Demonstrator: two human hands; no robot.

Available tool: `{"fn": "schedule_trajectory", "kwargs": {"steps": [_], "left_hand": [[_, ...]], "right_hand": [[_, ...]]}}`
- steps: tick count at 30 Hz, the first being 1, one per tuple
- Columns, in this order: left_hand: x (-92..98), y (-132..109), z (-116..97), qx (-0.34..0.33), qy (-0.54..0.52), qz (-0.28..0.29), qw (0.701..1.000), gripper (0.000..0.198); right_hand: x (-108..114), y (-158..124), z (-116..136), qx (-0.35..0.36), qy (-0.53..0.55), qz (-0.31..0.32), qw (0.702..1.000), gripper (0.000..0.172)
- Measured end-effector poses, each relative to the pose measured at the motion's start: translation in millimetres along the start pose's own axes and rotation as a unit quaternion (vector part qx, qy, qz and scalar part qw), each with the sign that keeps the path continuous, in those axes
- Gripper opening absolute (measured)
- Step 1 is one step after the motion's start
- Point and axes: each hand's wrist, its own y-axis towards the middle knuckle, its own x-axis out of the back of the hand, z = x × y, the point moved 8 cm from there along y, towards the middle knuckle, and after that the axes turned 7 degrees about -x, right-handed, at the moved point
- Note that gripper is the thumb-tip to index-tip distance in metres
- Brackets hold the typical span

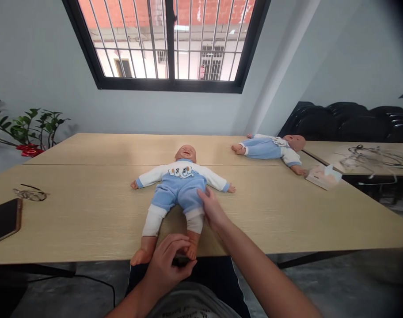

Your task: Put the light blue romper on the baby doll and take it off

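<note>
Baby doll in a blue-and-white romper (180,185) lies face up on the pale wooden table (89,212), its feet at the near edge. My left hand (168,260) pinches its bare foot between curled fingers. My right hand (212,210) rests flat and spread against its hip.
</note>
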Motion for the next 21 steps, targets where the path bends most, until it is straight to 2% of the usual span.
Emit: {"fn": "schedule_trajectory", "kwargs": {"steps": [2,4,6,8,10,12,14,16,17,19,21], "left_hand": [[-11.2,8,2,0.011,0.001,0.012,1.000,0.029],[-22.2,16,4,0.027,0.008,0.020,0.999,0.026],[-32.2,22,3,0.046,0.008,0.037,0.998,0.025],[-37.7,27,-3,0.054,-0.019,0.069,0.996,0.033],[-32.2,30,-11,0.048,-0.050,0.102,0.992,0.045],[-10.7,33,-12,0.035,-0.049,0.107,0.992,0.039],[24.3,38,5,0.040,-0.002,0.067,0.997,0.022],[60.7,44,38,0.078,0.067,0.008,0.995,0.014],[71.7,46,58,0.100,0.103,0.008,0.990,0.014],[76.8,50,96,0.137,0.120,0.052,0.982,0.023],[72.5,52,124,0.151,0.114,0.084,0.978,0.029]], "right_hand": [[4,-8,0,0.016,-0.103,-0.011,0.995,0.086],[6,-16,2,0.062,-0.214,-0.018,0.975,0.091],[6,-19,5,0.113,-0.282,-0.019,0.952,0.083],[9,-16,9,0.143,-0.313,-0.023,0.939,0.074],[13,-9,11,0.158,-0.327,-0.024,0.931,0.069],[16,-4,13,0.169,-0.349,-0.015,0.922,0.068],[18,-9,18,0.192,-0.384,-0.009,0.903,0.071],[15,-27,29,0.242,-0.432,-0.028,0.868,0.075],[11,-42,36,0.276,-0.456,-0.043,0.845,0.076],[-10,-79,46,0.346,-0.500,-0.048,0.792,0.071],[-45,-117,40,0.397,-0.527,0.028,0.750,0.061]]}}
